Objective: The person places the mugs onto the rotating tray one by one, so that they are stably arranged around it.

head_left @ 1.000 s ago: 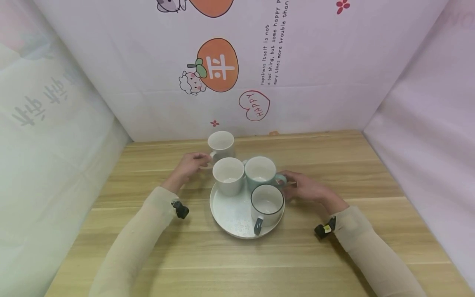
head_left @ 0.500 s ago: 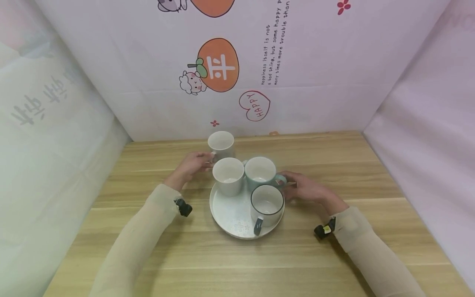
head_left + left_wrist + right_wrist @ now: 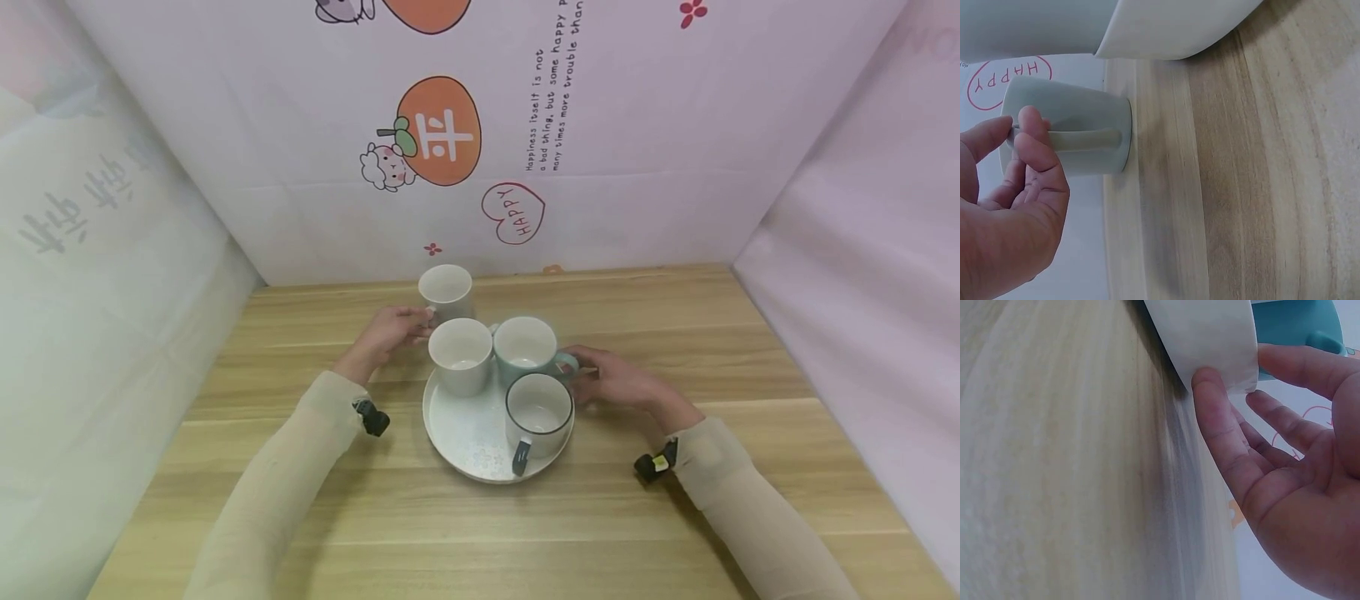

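Observation:
At the back of the table stands a white mug (image 3: 456, 310), upright and off the tray. My left hand (image 3: 387, 331) pinches its handle (image 3: 1085, 140) between thumb and fingers. A round white tray (image 3: 459, 425) holds a white mug (image 3: 462, 382), a light teal mug (image 3: 517, 371) and a white mug with a dark rim (image 3: 551, 442). My right hand (image 3: 621, 379) grips the tray's right edge, thumb (image 3: 1213, 406) on its outer wall and index finger at the rim, close beside the teal mug's handle.
The tray rests on a wood-grain table (image 3: 480, 558). A printed white cloth (image 3: 637, 167) stands behind the table, with white cloth on both sides too. The front left mug on the tray stands close to the back mug.
My left hand has shifted slightly right, and its fingers have closed on the back mug's handle. My right hand, the tray and the mugs keep their places.

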`<state>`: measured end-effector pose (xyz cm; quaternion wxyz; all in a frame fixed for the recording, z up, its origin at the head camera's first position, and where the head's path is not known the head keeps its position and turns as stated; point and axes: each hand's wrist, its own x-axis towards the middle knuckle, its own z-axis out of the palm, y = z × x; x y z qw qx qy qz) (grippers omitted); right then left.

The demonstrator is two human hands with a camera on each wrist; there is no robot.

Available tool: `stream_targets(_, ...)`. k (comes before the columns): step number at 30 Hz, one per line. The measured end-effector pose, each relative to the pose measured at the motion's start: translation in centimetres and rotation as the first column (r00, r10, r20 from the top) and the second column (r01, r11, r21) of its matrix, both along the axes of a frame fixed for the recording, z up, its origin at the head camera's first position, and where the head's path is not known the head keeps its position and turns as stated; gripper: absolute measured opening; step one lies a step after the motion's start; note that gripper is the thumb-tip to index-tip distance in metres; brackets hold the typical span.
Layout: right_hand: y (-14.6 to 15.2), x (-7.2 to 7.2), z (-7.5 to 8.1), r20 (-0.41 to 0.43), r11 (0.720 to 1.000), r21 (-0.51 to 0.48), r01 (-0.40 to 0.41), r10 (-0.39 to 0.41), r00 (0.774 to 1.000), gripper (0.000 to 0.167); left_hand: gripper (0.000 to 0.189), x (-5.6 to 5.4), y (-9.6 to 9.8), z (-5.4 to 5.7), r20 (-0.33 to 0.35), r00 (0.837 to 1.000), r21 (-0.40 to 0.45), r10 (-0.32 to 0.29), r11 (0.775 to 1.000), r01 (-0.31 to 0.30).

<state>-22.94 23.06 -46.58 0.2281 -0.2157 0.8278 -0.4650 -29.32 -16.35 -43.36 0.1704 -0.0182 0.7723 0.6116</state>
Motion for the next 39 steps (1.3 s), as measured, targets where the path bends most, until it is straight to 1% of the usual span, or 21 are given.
stream_targets(4,-0.1,0.0,0.0,0.014,1.0,-0.015,0.001,-0.001,1.0,0.062,0.039,-0.1,-0.1,-0.1,0.004,1.0,0.008,0.006,1.0,-0.007)
stream_targets(8,-0.1,0.1,0.0,0.03,1.0,-0.013,0.008,-0.008,1.0,0.064,0.038,-0.4,-0.2,-0.4,0.004,1.0,0.014,0.014,1.0,-0.014)
stream_targets(10,-0.2,0.1,0.0,0.042,1.0,-0.012,0.017,-0.016,0.999,0.064,0.037,-0.5,-0.2,-0.6,-0.006,1.0,0.012,0.02,1.0,-0.02)
stream_targets(15,-0.2,0.1,0.0,0.039,1.0,-0.024,0.014,-0.013,0.999,0.063,0.034,-0.5,-0.2,-1.1,-0.043,0.999,-0.005,0.024,1.0,-0.024)
stream_targets(24,-0.1,0.0,0.0,0.012,1.0,-0.011,0.009,-0.009,1.0,0.064,0.029,-0.1,-0.3,-1.5,-0.096,0.995,0.027,0.035,0.999,-0.032)
stream_targets(27,-0.1,0.1,0.1,0.006,1.0,-0.005,0.005,-0.005,1.0,0.064,0.029,0.1,-0.5,-1.5,-0.102,0.994,0.044,0.042,0.998,-0.038)
stream_targets(31,-0.2,0.1,0.2,0.024,1.0,-0.01,0.011,-0.011,1.0,0.063,0.031,0.2,-0.8,-1.5,-0.108,0.993,0.054,0.05,0.998,-0.044)
stream_targets(33,-0.2,0.1,0.2,0.026,1.0,-0.01,0.011,-0.01,1.0,0.063,0.033,0.3,-0.9,-1.5,-0.113,0.992,0.045,0.052,0.998,-0.047)
stream_targets(39,-0.1,0.0,0.3,-0.005,1.0,-0.001,0.003,-0.003,1.0,0.06,0.035,0.8,-1.4,-1.4,-0.113,0.992,0.039,0.062,0.998,-0.058)
